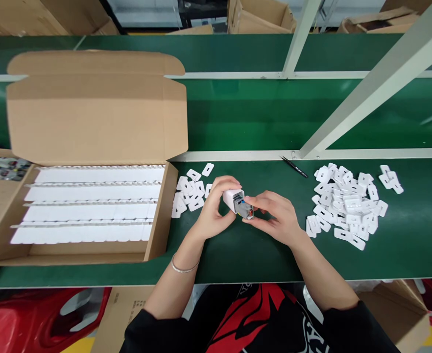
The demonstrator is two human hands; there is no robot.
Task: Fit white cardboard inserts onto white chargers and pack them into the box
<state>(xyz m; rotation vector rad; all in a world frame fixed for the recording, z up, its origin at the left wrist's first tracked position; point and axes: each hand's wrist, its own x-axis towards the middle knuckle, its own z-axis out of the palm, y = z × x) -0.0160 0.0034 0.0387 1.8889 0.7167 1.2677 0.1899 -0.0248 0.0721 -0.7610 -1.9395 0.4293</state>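
Observation:
My left hand (220, 208) is closed around a white plastic housing (229, 197), its open end turned to the right. A grey inner module (244, 208) with small blue and orange parts sticks partway out of that end. The thumb and fingers of my right hand (275, 215) pinch the module's outer end. Both hands are above the green table, near its middle. Small white slotted plates (190, 191) lie in a loose group left of my left hand. A larger heap of the same white plates (348, 201) spreads to the right of my right hand.
An open cardboard box (160, 211) at the left holds rows of white pieces, its lid (98, 113) standing up behind. Black tweezers (294, 166) lie near the table's back edge. A slanted white metal post (377, 78) rises at the right. Grey parts (5, 169) sit far left.

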